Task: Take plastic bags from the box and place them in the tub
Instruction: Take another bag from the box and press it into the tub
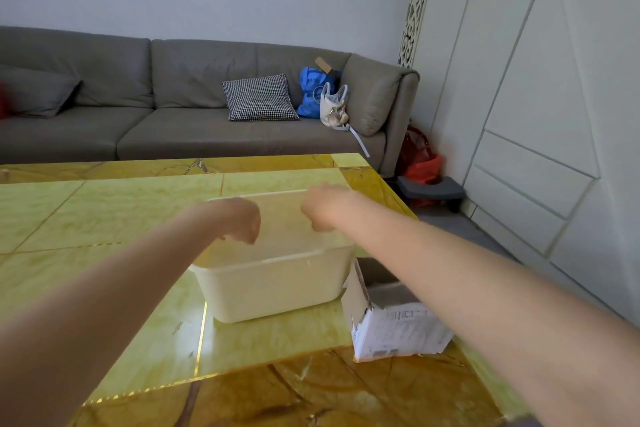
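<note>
Plastic bags: none visible to me. Left hand [242,222] and right hand [320,208] curl over the tub [277,284]; grasp indiscernible. I judge placing; next, reach right to the box [388,326].

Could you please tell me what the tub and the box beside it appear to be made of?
The tub looks like cream plastic: smooth, matte, moulded walls with rounded corners. The box seems to be cardboard with a white printed outside: torn, creased flaps and a dull grey-brown inside.

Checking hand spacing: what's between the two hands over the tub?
Head view: between the left hand and right hand only the white tub's open interior shows; no bag is discernible there.
</note>
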### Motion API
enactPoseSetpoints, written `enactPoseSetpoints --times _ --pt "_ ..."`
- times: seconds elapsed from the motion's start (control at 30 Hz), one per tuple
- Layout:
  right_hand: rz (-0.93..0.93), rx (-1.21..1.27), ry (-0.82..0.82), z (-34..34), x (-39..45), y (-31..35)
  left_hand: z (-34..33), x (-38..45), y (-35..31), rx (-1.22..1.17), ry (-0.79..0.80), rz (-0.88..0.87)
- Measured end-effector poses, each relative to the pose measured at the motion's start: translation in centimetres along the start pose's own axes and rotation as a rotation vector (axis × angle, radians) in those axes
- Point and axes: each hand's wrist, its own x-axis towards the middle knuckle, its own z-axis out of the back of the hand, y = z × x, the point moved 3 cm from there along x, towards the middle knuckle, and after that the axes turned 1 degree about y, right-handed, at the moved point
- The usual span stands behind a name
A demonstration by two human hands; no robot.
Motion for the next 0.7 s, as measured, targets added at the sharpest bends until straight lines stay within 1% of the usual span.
enactPoseSetpoints --times 0.03,0.1,0.2,0.23,0.3,0.37,0.4,0.43,0.5,0.6,0.7 --pt "0.007 0.038 -0.044 0.7 -0.9 -0.7 0.8 -0.5 -0.4 -0.023 -0.086 -0.017" --pt "0.034 0.131 -0.101 1.5 -2.9 -2.2 1.8 -1.6 -1.3 -0.085 -0.205 -0.068" --pt "0.037 0.346 -0.122 1.6 -6.3 -5.0 2.9 -3.3 -3.9 -0.185 -0.306 -0.175" --pt "0.02 0.406 -0.093 1.2 -7.8 -6.1 3.1 -3.9 -5.3 -0.237 -0.319 -0.22" --pt "-0.017 0.473 0.07 0.0 -9.8 -7.6 3.2 -4.8 -7.7 -0.351 -0.32 -0.313" --pt "-0.055 0.456 0.254 -2.0 -11.3 -8.2 2.7 -5.8 -9.7 -0.409 -0.306 -0.4" --pt "-0.066 0.42 0.288 -3.2 -11.8 -8.1 2.4 -6.3 -10.8 -0.405 -0.301 -0.439" --pt "-0.072 0.368 0.284 -4.2 -12.1 -7.9 2.0 -6.5 -11.6 -0.389 -0.295 -0.469" --pt "-0.07 0.266 0.212 -6.0 -12.3 -7.2 1.0 -6.9 -12.8 -0.345 -0.242 -0.491" --pt "-0.056 0.184 0.099 -7.6 -12.4 -6.0 -0.4 -6.9 -14.0 -0.254 -0.158 -0.463" --pt "-0.062 0.105 -0.01 -7.9 -12.3 -5.9 -0.8 -6.9 -14.3 -0.261 -0.155 -0.443"
